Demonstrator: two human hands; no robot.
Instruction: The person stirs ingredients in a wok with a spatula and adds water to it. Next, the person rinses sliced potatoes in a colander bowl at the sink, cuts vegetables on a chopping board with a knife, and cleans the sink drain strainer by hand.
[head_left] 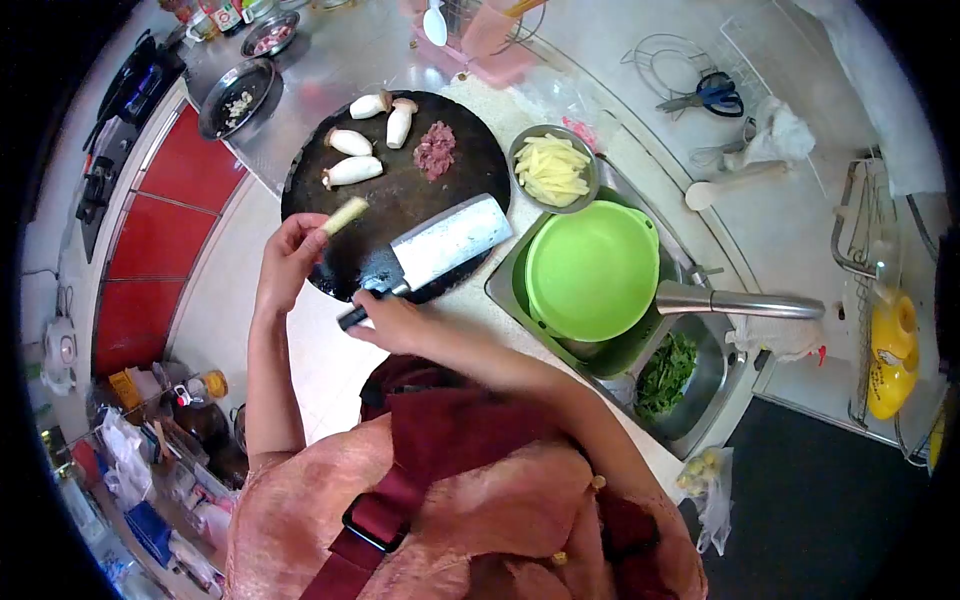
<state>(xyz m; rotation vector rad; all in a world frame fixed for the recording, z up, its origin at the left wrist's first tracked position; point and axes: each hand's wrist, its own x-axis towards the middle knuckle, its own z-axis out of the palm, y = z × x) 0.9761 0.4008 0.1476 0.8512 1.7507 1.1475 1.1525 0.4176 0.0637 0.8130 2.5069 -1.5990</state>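
My left hand [293,256] pinches a short pale yellow-green stick [344,215] over the left part of the round dark cutting board [400,195]. At the board's lower edge, my right hand [385,325] is closed on the black handle of a cleaver [452,240], whose wide blade lies flat over the board's right side. Several white mushrooms [352,171] and a small heap of chopped red meat [435,150] are on the upper part of the board. A metal bowl of pale cut strips [551,171] stands right of the board.
A green basin [592,270] sits over the sink, near the faucet [740,301]. Leafy greens [668,375] lie in the sink. Scissors [715,95] rest at the upper right. Two metal dishes [236,97] stand at the upper left, near a stove [120,120] with a blue flame.
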